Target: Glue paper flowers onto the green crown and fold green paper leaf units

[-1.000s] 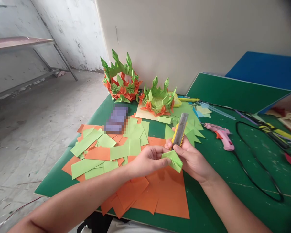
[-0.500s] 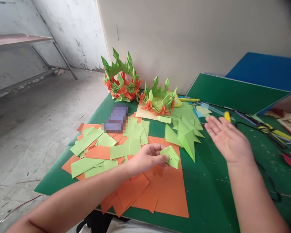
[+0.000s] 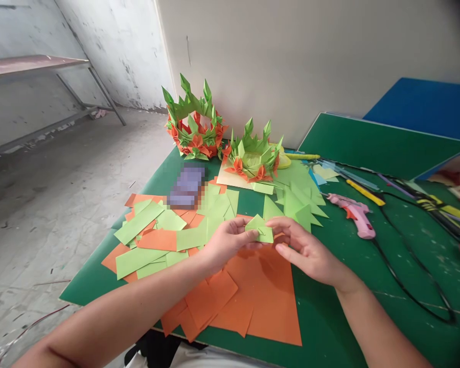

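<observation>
My left hand point(image 3: 233, 237) pinches a small folded piece of light green paper point(image 3: 261, 231) between thumb and fingers, above a large orange sheet point(image 3: 270, 296). Close by on the right is my right hand point(image 3: 304, 248), fingers curved and thumb apart. Its fingertips reach the paper's right edge; whether they touch it I cannot tell. Folded green pointed pieces point(image 3: 297, 202) lie just behind the hands. Loose green strips point(image 3: 140, 222) and orange pieces point(image 3: 210, 299) overlap on the left half of the table.
Two green and orange paper crowns point(image 3: 195, 128) point(image 3: 253, 158) stand at the back. A pink glue gun point(image 3: 354, 214) with a black cord lies right, near a yellow cutter point(image 3: 365, 192). Dark blurred-out object point(image 3: 187, 187) sits left. Green board point(image 3: 379, 145) leans behind.
My right hand has come left from beside the table's right part to the folded paper, uncovering the glue gun. My left hand has raised the paper slightly and shifted it left.
</observation>
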Demonstrator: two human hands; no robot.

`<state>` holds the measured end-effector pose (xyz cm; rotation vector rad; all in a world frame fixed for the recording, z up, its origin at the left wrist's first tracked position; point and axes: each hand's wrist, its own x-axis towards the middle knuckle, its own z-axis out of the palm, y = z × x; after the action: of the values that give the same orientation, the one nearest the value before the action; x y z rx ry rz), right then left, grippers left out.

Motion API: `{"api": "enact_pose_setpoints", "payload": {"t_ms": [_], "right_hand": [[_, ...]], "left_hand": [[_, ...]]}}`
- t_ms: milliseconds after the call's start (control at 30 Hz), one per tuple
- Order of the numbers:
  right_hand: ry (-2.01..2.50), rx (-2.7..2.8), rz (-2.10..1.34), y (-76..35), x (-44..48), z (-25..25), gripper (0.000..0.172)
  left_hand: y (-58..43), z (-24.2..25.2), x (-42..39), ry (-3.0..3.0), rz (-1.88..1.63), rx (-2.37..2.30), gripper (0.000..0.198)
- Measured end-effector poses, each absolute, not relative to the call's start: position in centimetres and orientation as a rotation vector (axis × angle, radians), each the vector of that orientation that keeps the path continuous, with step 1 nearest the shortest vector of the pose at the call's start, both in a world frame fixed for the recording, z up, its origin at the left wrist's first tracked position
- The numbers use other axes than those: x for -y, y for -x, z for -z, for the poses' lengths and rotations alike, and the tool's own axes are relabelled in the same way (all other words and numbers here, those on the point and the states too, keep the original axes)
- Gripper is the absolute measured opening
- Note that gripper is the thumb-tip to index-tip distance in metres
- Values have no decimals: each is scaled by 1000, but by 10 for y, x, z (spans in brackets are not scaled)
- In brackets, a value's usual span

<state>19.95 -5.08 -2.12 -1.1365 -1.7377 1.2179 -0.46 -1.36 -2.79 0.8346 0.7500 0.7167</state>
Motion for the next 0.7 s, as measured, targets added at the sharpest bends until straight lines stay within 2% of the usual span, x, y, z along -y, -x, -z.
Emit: {"api": "enact_pose_setpoints", "payload": {"t_ms": [200,400,700], "right_hand": [[1132,1872,-908,-195,53,29,29],[1081,1787,-956,-189,57,30,37],[1142,1595,-784,-172,54,36,14]], "left_hand": [[5,24,15,-818,-708,-821,30],[5,22,16,-879,-774,-809,30],[0,30,21,-1021,-807,-738,27]]}}
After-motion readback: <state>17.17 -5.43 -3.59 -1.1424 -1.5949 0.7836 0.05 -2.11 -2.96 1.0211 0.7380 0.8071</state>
